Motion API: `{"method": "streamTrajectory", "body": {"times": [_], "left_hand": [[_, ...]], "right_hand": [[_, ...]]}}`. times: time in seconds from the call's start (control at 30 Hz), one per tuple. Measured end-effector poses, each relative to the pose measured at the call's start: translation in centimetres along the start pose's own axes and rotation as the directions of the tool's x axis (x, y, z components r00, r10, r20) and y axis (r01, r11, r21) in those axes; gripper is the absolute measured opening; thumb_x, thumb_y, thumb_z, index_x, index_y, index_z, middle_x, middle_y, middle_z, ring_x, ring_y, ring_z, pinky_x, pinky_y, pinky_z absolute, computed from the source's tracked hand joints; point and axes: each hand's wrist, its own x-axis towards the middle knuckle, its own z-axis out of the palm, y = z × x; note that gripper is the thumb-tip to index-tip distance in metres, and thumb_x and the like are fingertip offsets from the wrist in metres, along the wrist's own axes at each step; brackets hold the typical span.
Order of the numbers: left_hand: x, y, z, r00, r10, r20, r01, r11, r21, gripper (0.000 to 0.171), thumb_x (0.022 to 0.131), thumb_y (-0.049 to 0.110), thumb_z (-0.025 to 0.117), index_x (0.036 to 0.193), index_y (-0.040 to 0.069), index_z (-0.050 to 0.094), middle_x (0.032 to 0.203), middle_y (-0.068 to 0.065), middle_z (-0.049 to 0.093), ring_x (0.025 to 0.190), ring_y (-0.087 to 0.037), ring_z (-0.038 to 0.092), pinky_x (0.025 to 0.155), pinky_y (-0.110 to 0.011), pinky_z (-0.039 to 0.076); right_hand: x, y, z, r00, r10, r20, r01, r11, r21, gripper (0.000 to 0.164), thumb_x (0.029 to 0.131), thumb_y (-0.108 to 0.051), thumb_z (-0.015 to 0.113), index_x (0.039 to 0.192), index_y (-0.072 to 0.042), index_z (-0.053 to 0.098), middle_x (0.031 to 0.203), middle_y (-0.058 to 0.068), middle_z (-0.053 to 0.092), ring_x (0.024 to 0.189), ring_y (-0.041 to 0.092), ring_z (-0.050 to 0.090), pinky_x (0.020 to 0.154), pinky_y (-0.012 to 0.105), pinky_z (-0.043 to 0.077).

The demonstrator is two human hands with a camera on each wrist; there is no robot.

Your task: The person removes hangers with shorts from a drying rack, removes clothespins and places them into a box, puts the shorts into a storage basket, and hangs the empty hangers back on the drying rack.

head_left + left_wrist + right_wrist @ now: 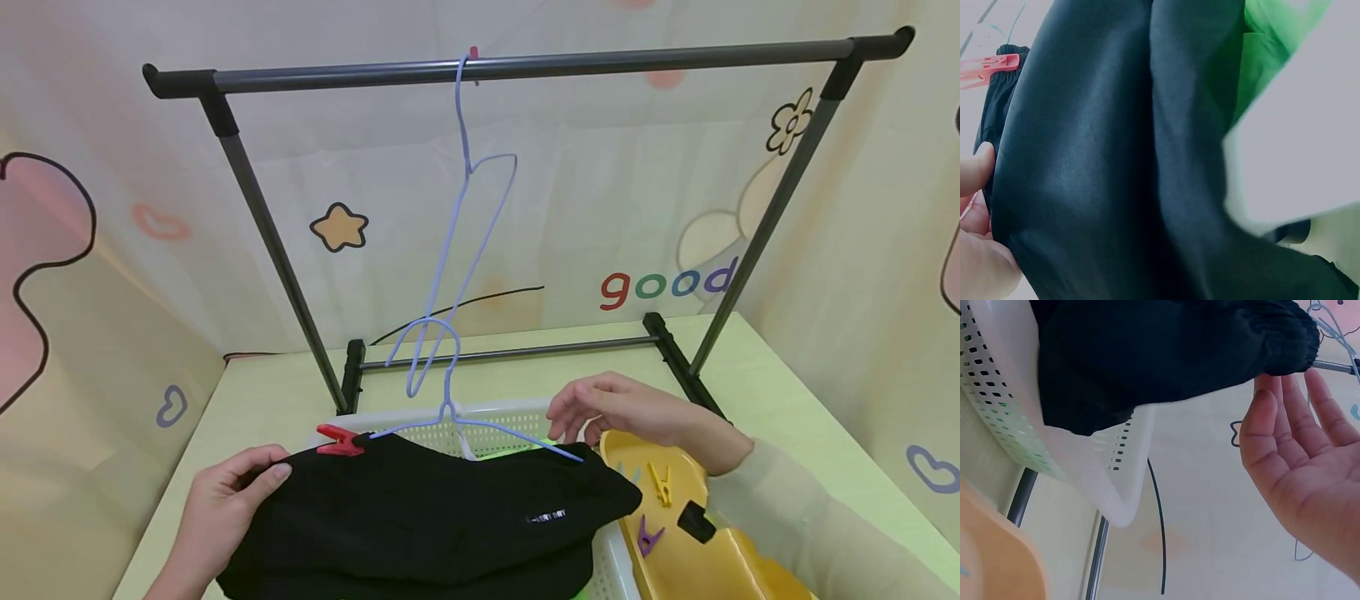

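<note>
Black shorts [435,517] with a gathered elastic waist and small white lettering hang over a white basket. A lilac wire hanger [450,408] lies along their top edge, and a red clothespin [340,440] clips the waist near the hanger's left end. My left hand [228,500] pinches the top left edge between thumb and fingers. Behind the right end of the waist is my right hand [618,408], its fingers loosely bent; in the right wrist view its fingertips [1316,381] reach the elastic edge, partly hidden by the cloth.
Below the shorts stands the white perforated basket [517,410] with green cloth inside. A yellow tray [675,567] at right holds a yellow clothespin [661,485] and a purple clothespin [648,536]. On the black rack's bar [570,64] hangs another lilac hanger [450,233], with a red clip [473,53] beside its hook.
</note>
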Motion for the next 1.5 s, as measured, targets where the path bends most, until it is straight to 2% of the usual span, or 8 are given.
{"method": "streamTrajectory", "body": {"times": [0.23, 0.4, 0.53, 0.77, 0.93, 1.1, 1.33, 1.5], "left_hand": [[-0.2, 0.2, 0.3, 0.998, -0.067, -0.002, 0.067, 0.997, 0.041, 0.017, 0.080, 0.012, 0.064, 0.091, -0.001, 0.065, 0.075, 0.023, 0.058, 0.071, 0.005, 0.053, 0.065, -0.008, 0.043], [-0.2, 0.4, 0.3, 0.993, -0.118, 0.019, 0.116, 0.990, 0.074, 0.020, 0.081, 0.018, 0.063, 0.094, 0.003, 0.066, 0.076, 0.021, 0.059, 0.072, 0.004, 0.052, 0.066, -0.009, 0.042], [-0.1, 0.6, 0.3, 0.990, -0.139, 0.040, 0.135, 0.987, 0.086, 0.020, 0.082, 0.018, 0.063, 0.095, 0.003, 0.065, 0.076, 0.019, 0.059, 0.072, 0.004, 0.052, 0.066, -0.010, 0.043], [0.1, 0.9, 0.5, 0.985, -0.155, 0.071, 0.146, 0.982, 0.122, 0.020, 0.082, 0.019, 0.062, 0.095, 0.004, 0.065, 0.079, 0.007, 0.063, 0.071, 0.001, 0.051, 0.066, -0.014, 0.043], [0.1, 1.1, 0.5, 0.983, -0.164, 0.081, 0.152, 0.979, 0.138, 0.019, 0.082, 0.019, 0.062, 0.094, 0.005, 0.065, 0.081, -0.001, 0.065, 0.070, 0.000, 0.051, 0.066, -0.016, 0.043], [0.1, 1.1, 0.6, 0.984, -0.160, 0.079, 0.149, 0.979, 0.137, 0.017, 0.082, 0.017, 0.062, 0.094, 0.005, 0.065, 0.080, 0.002, 0.064, 0.071, 0.001, 0.051, 0.065, -0.015, 0.042], [0.1, 1.2, 0.6, 0.983, -0.163, 0.083, 0.152, 0.980, 0.132, 0.018, 0.082, 0.018, 0.062, 0.094, 0.005, 0.066, 0.078, 0.006, 0.063, 0.071, 0.001, 0.051, 0.066, -0.015, 0.042], [0.1, 1.2, 0.5, 0.983, -0.161, 0.087, 0.149, 0.980, 0.128, 0.017, 0.082, 0.017, 0.062, 0.094, 0.005, 0.065, 0.077, 0.007, 0.063, 0.071, 0.000, 0.051, 0.065, -0.016, 0.042]], "right_hand": [[0.6, -0.3, 0.0, 0.999, 0.001, -0.053, -0.001, 1.000, 0.005, 0.034, 0.098, -0.025, 0.028, 0.106, -0.010, 0.057, 0.098, 0.001, 0.064, 0.087, 0.014, 0.060, 0.071, 0.025, 0.049], [1.1, -0.6, 0.2, 0.991, 0.016, -0.130, -0.017, 1.000, -0.004, 0.030, 0.097, -0.024, 0.032, 0.103, -0.010, 0.058, 0.095, 0.001, 0.064, 0.085, 0.014, 0.060, 0.071, 0.026, 0.050], [1.6, -1.1, 0.4, 0.987, 0.026, -0.158, -0.030, 0.999, -0.020, 0.028, 0.096, -0.024, 0.035, 0.101, -0.009, 0.057, 0.093, 0.001, 0.064, 0.083, 0.014, 0.060, 0.070, 0.026, 0.050], [2.8, -1.8, 1.0, 0.990, 0.021, -0.141, -0.023, 1.000, -0.014, 0.029, 0.095, -0.023, 0.041, 0.101, 0.002, 0.055, 0.091, 0.001, 0.064, 0.080, 0.013, 0.060, 0.068, 0.025, 0.051], [4.1, -2.3, 1.6, 0.992, 0.026, -0.121, -0.035, 0.997, -0.067, 0.032, 0.093, -0.025, 0.045, 0.103, 0.005, 0.054, 0.092, 0.004, 0.064, 0.080, 0.016, 0.061, 0.068, 0.026, 0.051], [5.8, -3.4, 2.6, 0.994, 0.019, -0.106, -0.035, 0.988, -0.153, 0.032, 0.091, -0.025, 0.050, 0.105, 0.003, 0.054, 0.095, 0.010, 0.062, 0.080, 0.019, 0.060, 0.068, 0.030, 0.051], [8.3, -4.4, 4.5, 0.997, 0.008, -0.077, -0.025, 0.975, -0.223, 0.029, 0.088, -0.019, 0.054, 0.108, 0.002, 0.054, 0.101, 0.015, 0.059, 0.087, 0.026, 0.056, 0.068, 0.031, 0.049], [9.8, -5.0, 5.8, 0.995, -0.018, -0.095, -0.013, 0.950, -0.313, 0.023, 0.086, -0.011, 0.055, 0.107, -0.001, 0.056, 0.105, 0.018, 0.057, 0.090, 0.017, 0.055, 0.076, 0.032, 0.049]]}}
